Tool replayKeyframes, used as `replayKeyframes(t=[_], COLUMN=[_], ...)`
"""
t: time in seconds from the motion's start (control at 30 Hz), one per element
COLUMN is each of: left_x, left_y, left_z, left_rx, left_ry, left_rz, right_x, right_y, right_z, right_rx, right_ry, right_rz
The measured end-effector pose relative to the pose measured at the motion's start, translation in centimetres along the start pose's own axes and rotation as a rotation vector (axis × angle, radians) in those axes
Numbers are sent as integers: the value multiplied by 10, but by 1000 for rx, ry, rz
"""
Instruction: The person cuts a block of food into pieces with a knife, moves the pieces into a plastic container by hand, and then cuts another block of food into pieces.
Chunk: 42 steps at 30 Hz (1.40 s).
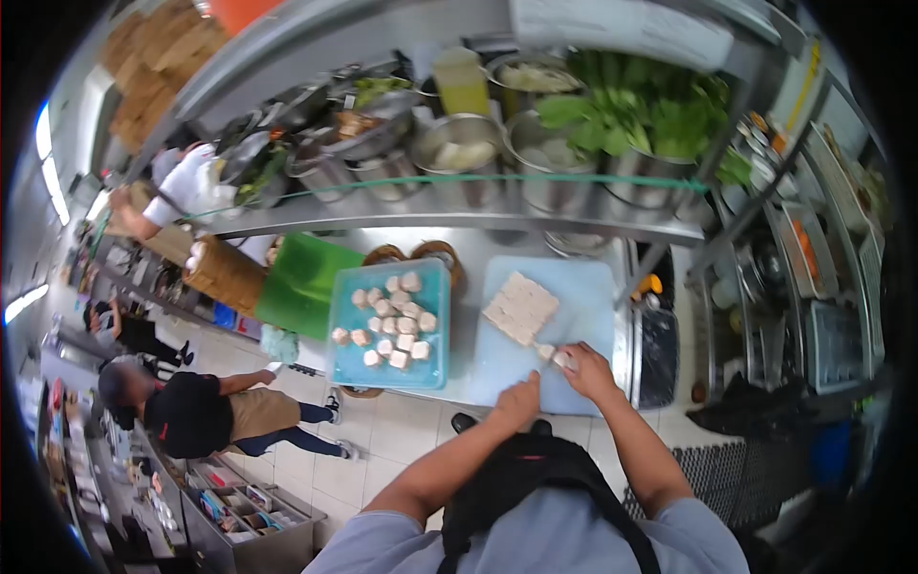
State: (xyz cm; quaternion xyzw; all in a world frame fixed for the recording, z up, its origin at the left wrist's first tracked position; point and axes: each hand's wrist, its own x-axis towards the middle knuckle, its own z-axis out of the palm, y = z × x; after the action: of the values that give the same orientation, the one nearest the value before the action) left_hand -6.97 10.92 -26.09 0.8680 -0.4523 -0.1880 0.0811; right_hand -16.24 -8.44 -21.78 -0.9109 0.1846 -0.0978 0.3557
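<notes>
Some cutting board point(588, 297) lies bare at two o'clock, the pale slab point(521, 308) at eleven. By the near edge, the left hand point(519, 402) curls, hold unclear; the right hand point(589, 372) pinches a small piece point(561, 360). At nine lie steel tabletop point(463, 330), then a tub point(438, 370).

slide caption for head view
Left hand and right hand near a pale slab on a cutting board; cubes in a tub.

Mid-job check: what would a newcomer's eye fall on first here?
Probably the turquoise tray of pale cubes, on the counter just left of the cutting board. Next, the pale slab on that board, with small pieces by the right hand near its lower corner. Above, the leafy greens toward the shelf's right end stand out.
</notes>
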Motion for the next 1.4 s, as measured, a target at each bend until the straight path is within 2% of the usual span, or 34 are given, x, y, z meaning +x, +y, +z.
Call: replayKeyframes(t=[0.07, 0.1, 0.17, 0.23, 0.37, 0.47, 0.77, 0.87, 0.93, 1.03, 1.17, 1.4], left_x=[2, 1, -4, -10, -15, -15, -12, -10, -5, -2, -8, -16], left_y=[-5, 2, 8, 22, 34, 43, 45, 37, 30, 20, 32, 58], left_z=[-6, -27, -56, -82, -96, -103, -106, -71, -37, -40, -82, -95], left_rx=[-42, -51, -60, -90, -65, -43, -80, -96, -89, -79, -41, -54], left_ry=[-155, -225, -171, -128, -125, -202, -258, -247, -159, -143, -72, -227], left_rz=[-46, -85, -50, -55, -10, -25, -47, -49, -100, -36, 35, 4], right_x=[-11, -18, -25, -31, -25, -22, -14, -17, -15, -24, -37, -37], right_y=[5, 7, 13, 10, 4, 3, -4, -5, 1, -5, 7, 14], right_z=[0, -1, -4, -4, -5, -4, -2, -1, 2, -2, -10, -9], right_rx=[-33, -79, -86, -43, -10, -13, 11, 9, 19, 73, 150, 172], right_ry=[58, 97, 59, 117, 80, 46, -4, -26, 9, 67, 90, 102], right_rz=[-16, -36, 44, 32, 43, 64, 91, 66, 45, 88, 102, 23])
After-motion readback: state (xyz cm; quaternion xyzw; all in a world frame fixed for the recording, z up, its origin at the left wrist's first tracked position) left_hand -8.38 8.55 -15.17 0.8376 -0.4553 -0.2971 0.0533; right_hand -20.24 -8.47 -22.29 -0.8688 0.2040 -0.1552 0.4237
